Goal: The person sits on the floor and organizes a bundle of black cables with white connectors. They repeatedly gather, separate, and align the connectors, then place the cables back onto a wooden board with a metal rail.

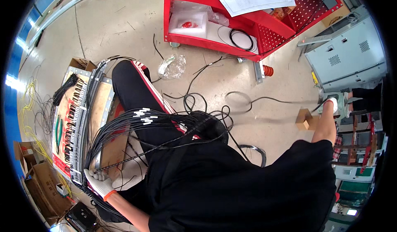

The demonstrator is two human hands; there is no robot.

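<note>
My left hand, in a white glove with an orange cuff, is closed at the lower end of a long grey terminal strip. Its fingers grip a bundle of black wires there, partly hidden by the glove. From that spot a black spiral-wrapped cord runs up across my lap. My right arm reaches far out to the right. The gloved right hand is small in view and closed on a black cord, whose slack blurs over the floor. White-tagged wire ends lie over my leg.
Green-handled pliers and black wire pieces lie on the board beside the strip. A red cart stands ahead, grey cabinets at right. Cardboard boxes sit lower left. Another person's legs show at far right. Loose cables cross the floor.
</note>
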